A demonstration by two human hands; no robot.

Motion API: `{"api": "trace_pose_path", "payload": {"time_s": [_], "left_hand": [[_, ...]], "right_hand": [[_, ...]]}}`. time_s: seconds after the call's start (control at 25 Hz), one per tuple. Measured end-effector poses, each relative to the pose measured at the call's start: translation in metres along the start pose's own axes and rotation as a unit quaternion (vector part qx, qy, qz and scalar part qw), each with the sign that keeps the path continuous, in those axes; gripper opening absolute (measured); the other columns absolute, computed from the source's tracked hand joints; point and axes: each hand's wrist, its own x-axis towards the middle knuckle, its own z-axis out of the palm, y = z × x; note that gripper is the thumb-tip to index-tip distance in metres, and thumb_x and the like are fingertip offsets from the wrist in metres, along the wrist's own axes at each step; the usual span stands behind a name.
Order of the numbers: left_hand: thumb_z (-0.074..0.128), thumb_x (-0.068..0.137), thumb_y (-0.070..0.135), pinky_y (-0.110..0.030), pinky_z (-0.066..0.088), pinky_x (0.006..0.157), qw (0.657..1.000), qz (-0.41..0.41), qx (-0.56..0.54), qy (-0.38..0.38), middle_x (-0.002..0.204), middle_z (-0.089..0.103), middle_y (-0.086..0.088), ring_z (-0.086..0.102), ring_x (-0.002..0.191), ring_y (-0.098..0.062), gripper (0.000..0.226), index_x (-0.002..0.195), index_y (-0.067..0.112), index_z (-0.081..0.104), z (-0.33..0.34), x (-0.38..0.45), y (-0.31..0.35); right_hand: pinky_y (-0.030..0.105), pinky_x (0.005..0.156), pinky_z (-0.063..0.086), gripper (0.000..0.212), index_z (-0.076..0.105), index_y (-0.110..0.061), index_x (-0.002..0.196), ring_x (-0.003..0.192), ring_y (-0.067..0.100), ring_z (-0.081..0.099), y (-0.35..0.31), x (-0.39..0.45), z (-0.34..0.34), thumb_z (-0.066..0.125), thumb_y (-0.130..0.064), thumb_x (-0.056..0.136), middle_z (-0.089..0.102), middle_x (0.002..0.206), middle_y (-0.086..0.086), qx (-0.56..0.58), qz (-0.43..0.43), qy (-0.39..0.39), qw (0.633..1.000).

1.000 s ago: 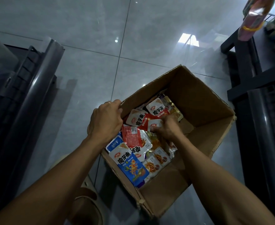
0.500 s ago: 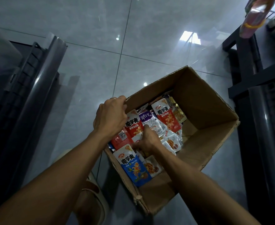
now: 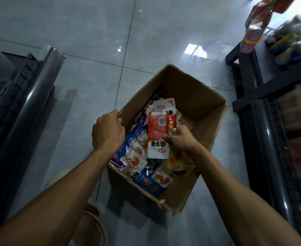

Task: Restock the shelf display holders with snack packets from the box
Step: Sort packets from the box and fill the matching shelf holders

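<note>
Picking step: right hand (image 3: pixel 179 140) pinches a red packet (image 3: pixel 158 134) raised above the pile in the box (image 3: pixel 199 103), left hand (image 3: pixel 108 132) clenched on the rim at 9 o'clock; next, presumably, carrying it to shelving (image 3: pixel 277 103) at 3 o'clock.

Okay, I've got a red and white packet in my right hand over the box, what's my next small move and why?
Probably lift the red and white packet clear of the cardboard box. Your right hand already pinches it above the loose packets, and your left hand grips the box's rim, steadying it.
</note>
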Motion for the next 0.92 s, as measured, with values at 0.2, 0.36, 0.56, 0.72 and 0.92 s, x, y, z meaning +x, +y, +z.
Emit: {"api": "trace_pose_path", "payload": {"time_s": [0.2,0.36,0.56,0.72,0.92], "left_hand": [[0.045,0.102,0.021,-0.037,0.038,0.074,0.997,-0.06,-0.014,-0.039,0.119,0.059,-0.019,0.055,0.1,-0.03,0.025,0.118,0.005,0.056,-0.008,-0.009,0.001],[0.052,0.097,0.038,-0.037,0.043,0.096,0.994,0.07,-0.082,0.032,0.141,0.039,-0.013,0.039,0.128,-0.026,0.054,0.142,0.011,0.039,-0.022,-0.027,0.032],[0.077,0.075,0.044,-0.042,0.053,0.093,0.885,-0.088,-0.43,-0.156,0.139,0.052,-0.012,0.058,0.119,-0.024,0.084,0.142,0.011,0.039,-0.035,-0.046,0.087],[0.07,0.078,0.028,-0.047,0.056,0.086,0.663,-0.176,-0.621,-0.378,0.105,0.073,-0.018,0.072,0.094,-0.032,0.045,0.118,0.009,0.062,-0.048,-0.072,0.106],[0.061,0.082,0.019,-0.053,0.05,0.093,0.578,-0.133,-0.704,-0.391,0.111,0.071,-0.019,0.069,0.102,-0.037,0.036,0.117,0.009,0.062,-0.062,-0.096,0.139]], "right_hand": [[0.047,0.091,0.056,0.013,0.062,-0.01,0.108,0.092,0.022,0.073,-0.03,-0.023,-0.026,0.06,-0.011,0.095,0.074,0.104,0.008,0.064,-0.064,0.022,0.996],[0.046,0.093,0.055,0.02,0.058,-0.009,0.114,0.095,0.022,0.072,-0.047,-0.053,-0.035,0.059,-0.013,0.095,0.073,0.105,0.008,0.055,-0.096,-0.024,0.994],[0.043,0.089,0.057,0.025,0.054,-0.014,0.12,0.096,0.026,0.072,-0.061,-0.102,-0.053,0.059,-0.016,0.095,0.071,0.108,0.01,0.04,-0.135,-0.087,0.986],[0.038,0.084,0.059,0.039,0.047,-0.019,0.127,0.095,0.026,0.072,-0.068,-0.139,-0.071,0.063,-0.015,0.092,0.069,0.11,0.009,0.011,-0.121,-0.12,0.985],[0.049,0.085,0.058,0.052,0.049,-0.011,0.116,0.087,0.023,0.074,-0.055,-0.178,-0.082,0.082,-0.021,0.076,0.072,0.105,0.008,0.042,-0.142,0.065,0.987]]}}
